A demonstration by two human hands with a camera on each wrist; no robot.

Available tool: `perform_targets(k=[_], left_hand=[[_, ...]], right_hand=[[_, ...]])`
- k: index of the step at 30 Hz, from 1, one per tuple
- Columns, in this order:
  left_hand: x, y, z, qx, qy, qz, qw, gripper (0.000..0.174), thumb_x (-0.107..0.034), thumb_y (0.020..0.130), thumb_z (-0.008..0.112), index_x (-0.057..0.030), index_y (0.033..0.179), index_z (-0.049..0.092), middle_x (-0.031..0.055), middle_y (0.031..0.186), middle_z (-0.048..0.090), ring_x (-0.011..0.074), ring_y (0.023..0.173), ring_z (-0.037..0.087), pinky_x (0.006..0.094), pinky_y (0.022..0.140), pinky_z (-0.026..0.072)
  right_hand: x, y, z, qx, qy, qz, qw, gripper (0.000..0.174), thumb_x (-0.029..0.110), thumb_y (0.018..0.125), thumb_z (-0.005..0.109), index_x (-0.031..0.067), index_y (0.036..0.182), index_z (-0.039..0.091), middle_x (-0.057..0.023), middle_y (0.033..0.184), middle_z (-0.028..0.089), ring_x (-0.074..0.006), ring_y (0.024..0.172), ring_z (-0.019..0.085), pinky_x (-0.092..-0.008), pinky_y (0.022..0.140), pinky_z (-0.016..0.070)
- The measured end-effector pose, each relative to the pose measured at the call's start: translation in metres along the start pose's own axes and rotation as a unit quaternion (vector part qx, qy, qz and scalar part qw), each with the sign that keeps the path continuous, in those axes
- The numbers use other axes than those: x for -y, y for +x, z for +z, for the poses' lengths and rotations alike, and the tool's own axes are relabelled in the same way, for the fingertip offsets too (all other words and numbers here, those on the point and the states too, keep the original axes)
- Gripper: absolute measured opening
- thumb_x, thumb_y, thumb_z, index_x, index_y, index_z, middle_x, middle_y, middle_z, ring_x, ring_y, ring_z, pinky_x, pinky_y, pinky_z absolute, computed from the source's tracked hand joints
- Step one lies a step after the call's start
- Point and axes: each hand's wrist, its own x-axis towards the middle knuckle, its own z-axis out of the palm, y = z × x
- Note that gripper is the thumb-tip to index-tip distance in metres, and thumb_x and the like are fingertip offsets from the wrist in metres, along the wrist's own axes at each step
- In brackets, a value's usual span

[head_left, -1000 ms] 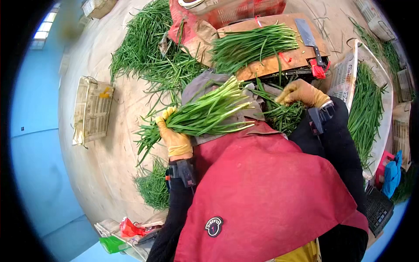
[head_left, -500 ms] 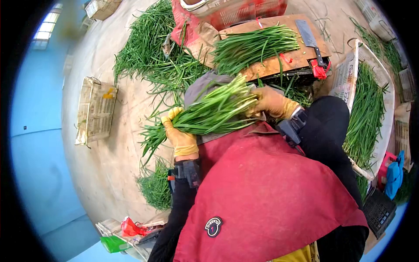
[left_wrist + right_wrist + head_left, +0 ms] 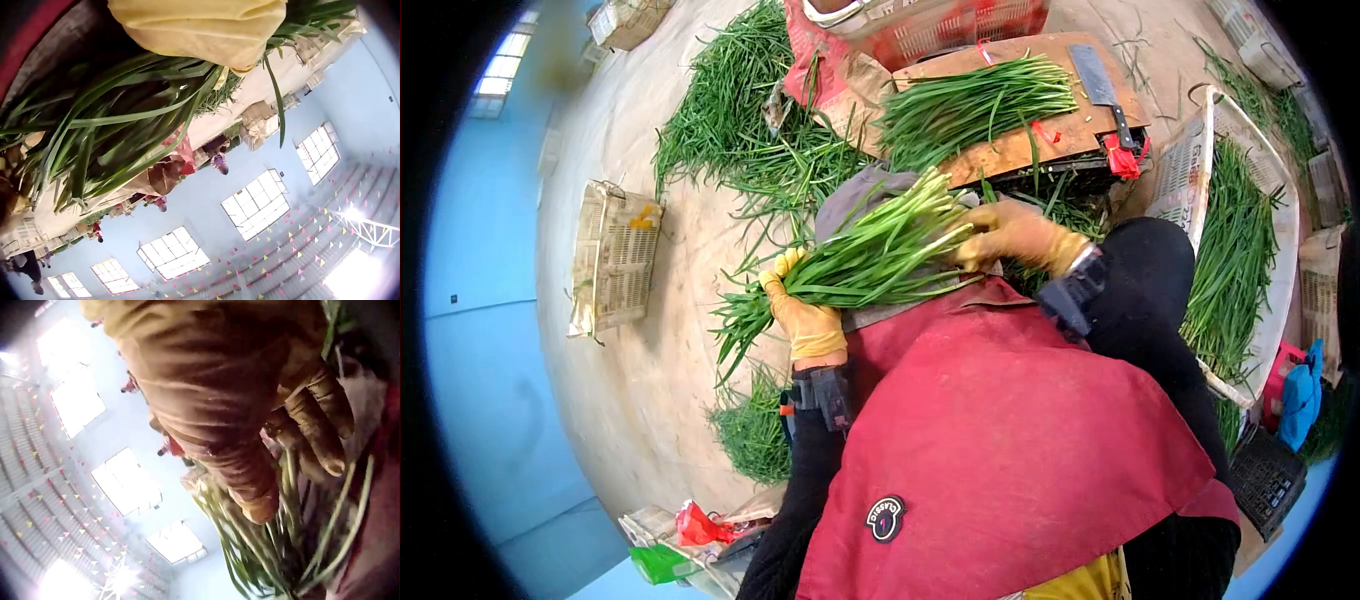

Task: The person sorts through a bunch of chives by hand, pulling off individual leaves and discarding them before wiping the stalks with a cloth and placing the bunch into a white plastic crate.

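A bunch of garlic chives [image 3: 870,255] lies across my lap, its green leaf ends to the left and pale stem ends to the right. My yellow-gloved left hand [image 3: 805,312] grips it near the leaf end; long leaves [image 3: 119,125] trail past that glove in the left wrist view. At the pale stems, my gloved right hand [image 3: 1015,237] hovers with thumb [image 3: 259,509] and fingers [image 3: 322,440] spread apart. Several stems [image 3: 290,481] show beyond and between these fingers in the right wrist view. A red apron [image 3: 1010,420] covers my front.
Ahead, a board [image 3: 980,155] bears another chive bundle [image 3: 975,110] and a cleaver [image 3: 1095,80]. A loose chive pile [image 3: 730,110] spreads at the upper left. On the right stands a white basket [image 3: 1200,175] of chives; a crate [image 3: 615,260] stands left.
My right hand has come from the loose greens near my right knee leftward to the bunch's stem ends, its fingers now spread. My left hand keeps its grip with little movement.
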Motion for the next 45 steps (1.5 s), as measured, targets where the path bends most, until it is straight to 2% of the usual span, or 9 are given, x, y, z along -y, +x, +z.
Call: perform_targets(k=[6,10,16,22,29,33,37,39,45], left_hand=[[-0.005,0.004,-0.006,0.066,-0.038,-0.008,0.997,0.036,-0.039,0.099,0.052,-0.0063,0.088,0.060,0.0074,0.094,0.068,0.0231,0.091,0.064,0.0399,0.089,0.0535],[-0.012,0.005,0.012,0.047,-0.057,-0.004,0.997,0.034,-0.038,0.099,0.053,-0.0065,0.087,0.059,0.0070,0.093,0.068,0.0224,0.090,0.064,0.0398,0.089,0.0533],[-0.021,0.013,0.077,0.078,-0.060,0.060,0.993,0.032,-0.038,0.099,0.055,-0.0070,0.090,0.061,0.0055,0.092,0.068,0.0202,0.088,0.065,0.0380,0.088,0.0545],[-0.036,-0.018,0.141,0.137,-0.063,0.099,0.984,0.030,-0.036,0.097,0.059,-0.0065,0.091,0.061,0.0053,0.093,0.067,0.0204,0.089,0.064,0.0370,0.090,0.0542],[-0.034,-0.033,0.148,0.156,-0.040,0.114,0.980,0.032,-0.036,0.097,0.058,-0.0047,0.095,0.060,0.0072,0.097,0.064,0.0209,0.093,0.063,0.0372,0.091,0.0534],[-0.022,-0.040,0.146,0.193,-0.039,0.103,0.975,0.031,-0.035,0.098,0.058,-0.0038,0.096,0.059,0.0077,0.096,0.063,0.0209,0.092,0.061,0.0372,0.091,0.0519],[-0.016,-0.041,0.140,0.214,-0.056,0.072,0.973,0.032,-0.035,0.098,0.057,-0.0028,0.096,0.059,0.0084,0.095,0.063,0.0204,0.090,0.059,0.0368,0.092,0.0510],[-0.019,-0.036,0.134,0.217,-0.058,0.071,0.972,0.032,-0.035,0.098,0.057,-0.0029,0.095,0.059,0.0084,0.095,0.063,0.0203,0.090,0.060,0.0368,0.092,0.0509],[-0.038,-0.036,0.129,0.180,-0.036,0.122,0.975,0.033,-0.036,0.098,0.057,-0.0036,0.093,0.059,0.0082,0.095,0.064,0.0203,0.090,0.061,0.0374,0.092,0.0514]], right_hand=[[-0.026,0.006,-0.043,-0.060,0.155,-0.071,0.984,0.028,0.006,0.083,0.067,-0.0081,0.107,0.067,-0.0104,0.077,0.065,-0.0143,0.068,0.059,-0.0251,0.061,0.0470],[-0.008,-0.039,-0.059,-0.021,0.050,-0.027,0.998,0.029,0.022,0.087,0.067,-0.0057,0.097,0.070,-0.0196,0.105,0.071,-0.0183,0.082,0.066,-0.0301,0.075,0.0518],[0.001,-0.038,-0.017,0.094,-0.032,0.068,0.993,0.037,0.033,0.093,0.065,0.0076,0.120,0.069,-0.0024,0.097,0.071,-0.0090,0.074,0.058,-0.0226,0.069,0.0480],[0.014,-0.014,0.018,0.096,0.038,0.014,0.995,0.047,0.029,0.092,0.066,0.0052,0.132,0.059,-0.0046,0.104,0.069,-0.0082,0.080,0.058,-0.0218,0.071,0.0469],[0.024,-0.021,0.011,-0.157,0.095,-0.153,0.971,0.039,0.028,0.094,0.062,-0.0002,0.120,0.063,-0.0043,0.072,0.065,-0.0058,0.050,0.053,-0.0178,0.044,0.0382],[0.047,-0.009,0.018,-0.139,0.013,-0.027,0.990,0.039,0.024,0.092,0.064,-0.0011,0.121,0.061,-0.0034,0.069,0.062,-0.0087,0.047,0.052,-0.0219,0.041,0.0376],[0.024,0.021,0.026,-0.217,-0.087,-0.160,0.959,0.033,0.018,0.086,0.067,0.0004,0.114,0.063,-0.0101,0.082,0.065,-0.0175,0.063,0.060,-0.0305,0.056,0.0467],[0.022,0.015,0.014,-0.210,-0.104,-0.091,0.968,0.034,0.019,0.085,0.066,0.0017,0.114,0.064,-0.0159,0.101,0.069,-0.0263,0.089,0.067,-0.0370,0.078,0.0531],[-0.023,-0.020,-0.047,-0.186,-0.471,0.145,0.850,0.036,0.032,0.085,0.060,0.0036,0.106,0.069,-0.0185,0.089,0.069,-0.0314,0.075,0.068,-0.0398,0.072,0.0530]])
